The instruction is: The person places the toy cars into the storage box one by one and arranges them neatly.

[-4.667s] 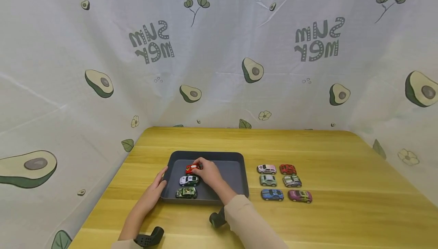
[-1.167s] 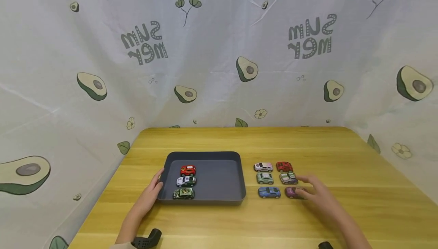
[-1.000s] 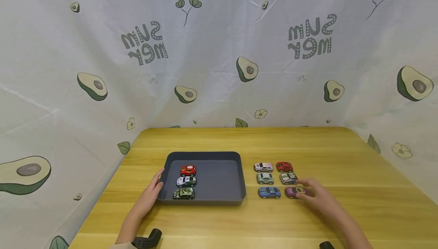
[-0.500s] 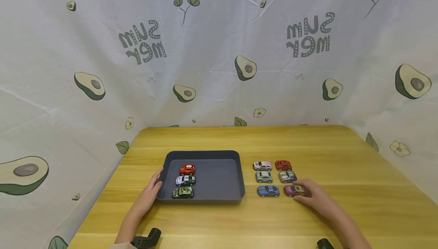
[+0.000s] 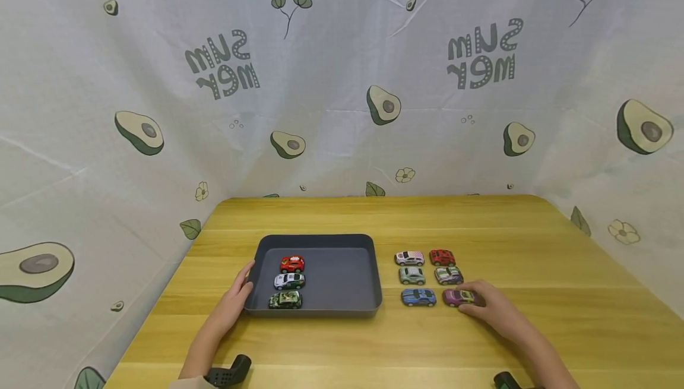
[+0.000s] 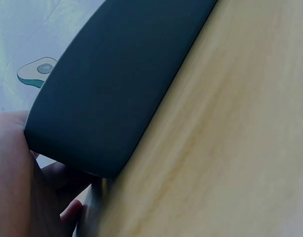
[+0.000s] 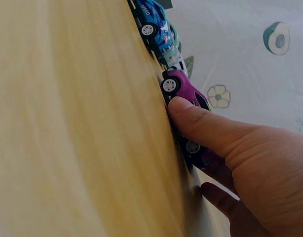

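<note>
My right hand (image 5: 494, 307) pinches the purple toy car (image 5: 455, 297) on the table, at the near right of a group of toy cars. In the right wrist view, the thumb (image 7: 210, 126) lies along the side of the purple car (image 7: 183, 89), between its wheels; the far-side fingers are partly hidden. My left hand (image 5: 231, 304) rests against the left wall of the dark grey tray (image 5: 342, 313), fingers extended along it. From the left wrist, the tray's outer wall (image 6: 117, 84) fills the middle, with the left hand (image 6: 13, 173) at its corner.
Inside the tray stand a red car (image 5: 292, 264), a white-and-green car (image 5: 289, 281) and a camouflage car (image 5: 285, 300). Beside the purple car are blue (image 5: 418, 297), pale green (image 5: 412, 275), white-pink (image 5: 409, 258), red-black (image 5: 442, 257) and white-green-purple (image 5: 448, 275) cars. A printed curtain (image 5: 331, 80) backs the table.
My right hand has let go of the red car in the tray, moved right to the purple car and taken it between thumb and fingers. The left hand has stayed at the tray.
</note>
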A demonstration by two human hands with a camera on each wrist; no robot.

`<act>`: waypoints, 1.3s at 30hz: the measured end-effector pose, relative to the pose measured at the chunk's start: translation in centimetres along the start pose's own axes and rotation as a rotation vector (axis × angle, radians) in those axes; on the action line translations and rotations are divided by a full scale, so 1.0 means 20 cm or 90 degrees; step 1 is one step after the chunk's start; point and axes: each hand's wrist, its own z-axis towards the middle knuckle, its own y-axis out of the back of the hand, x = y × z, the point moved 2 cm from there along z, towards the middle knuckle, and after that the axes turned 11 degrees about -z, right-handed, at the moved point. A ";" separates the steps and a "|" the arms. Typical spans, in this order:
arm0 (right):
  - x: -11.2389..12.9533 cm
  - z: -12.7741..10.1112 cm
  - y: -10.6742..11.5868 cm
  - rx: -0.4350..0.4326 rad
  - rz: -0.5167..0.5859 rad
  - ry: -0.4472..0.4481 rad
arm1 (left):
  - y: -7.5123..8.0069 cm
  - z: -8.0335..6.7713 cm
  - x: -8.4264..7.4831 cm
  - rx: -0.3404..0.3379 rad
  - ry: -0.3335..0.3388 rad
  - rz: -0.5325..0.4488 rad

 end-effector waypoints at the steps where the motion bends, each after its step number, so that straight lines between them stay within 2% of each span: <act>1: 0.00 0.00 0.00 0.001 0.000 -0.002 | 0.00 0.00 0.00 0.000 0.001 0.001; 17: 0.05 -0.02 0.02 0.010 0.078 -0.044 | -0.01 0.01 0.00 0.000 -0.003 -0.002; 25: 0.13 0.00 0.05 -0.037 0.071 -0.016 | -0.01 0.01 0.01 -0.001 -0.002 -0.006; 34: 0.29 0.03 0.06 -0.106 0.017 0.080 | -0.01 0.01 0.01 -0.004 -0.007 -0.017; 39: 0.38 0.07 0.04 -0.125 0.007 0.097 | 0.00 0.01 0.01 -0.002 -0.009 -0.014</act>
